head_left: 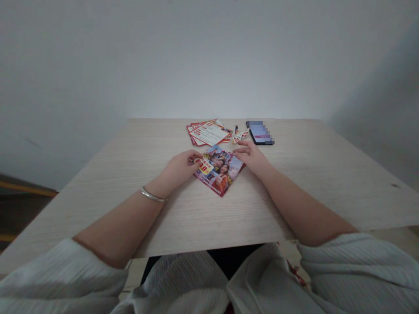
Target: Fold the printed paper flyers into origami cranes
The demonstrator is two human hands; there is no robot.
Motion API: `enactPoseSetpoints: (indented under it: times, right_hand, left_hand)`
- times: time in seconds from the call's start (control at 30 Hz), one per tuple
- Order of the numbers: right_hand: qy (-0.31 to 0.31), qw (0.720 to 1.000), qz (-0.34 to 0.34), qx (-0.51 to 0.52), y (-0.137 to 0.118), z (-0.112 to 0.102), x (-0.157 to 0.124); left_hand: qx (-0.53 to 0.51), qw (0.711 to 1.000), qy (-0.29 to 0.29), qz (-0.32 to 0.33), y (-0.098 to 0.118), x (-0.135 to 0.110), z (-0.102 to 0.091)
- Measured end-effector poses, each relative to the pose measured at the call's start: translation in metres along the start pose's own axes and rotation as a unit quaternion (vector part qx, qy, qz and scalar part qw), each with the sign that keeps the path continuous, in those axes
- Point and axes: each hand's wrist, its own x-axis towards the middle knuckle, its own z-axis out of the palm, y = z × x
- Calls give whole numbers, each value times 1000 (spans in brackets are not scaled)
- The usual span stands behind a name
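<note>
A colourful printed flyer (225, 168) lies on the table in front of me, turned so that one corner points toward me. It shows people in a photo and a yellow price patch. My left hand (186, 166) has its fingers curled on the flyer's left corner, thumb and fingertips closed at the edge. On the opposite side, my right hand (252, 158) rests its outstretched, parted fingers along the flyer's upper right edge. Just beyond that hand lies a small crumpled piece of printed paper or wrapper (240, 136).
Behind the flyer is a fanned pile of red-and-white printed cards (209, 132). A phone (260, 133), its screen lit, lies to their right. The pale wooden table (131, 152) meets a white wall (209, 56) at its back edge.
</note>
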Motion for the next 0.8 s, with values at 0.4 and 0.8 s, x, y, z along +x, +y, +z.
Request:
enactPoseSetpoints:
  times: [0.4,0.8]
  right_hand:
    - [-73,968,-147,-189,1,4,-5]
    - [-133,943,-200,-230,5,2,-8]
  left_hand:
    - [13,995,-14,95,-28,3,11]
    - [-152,987,-52,-4,-27,4,9]
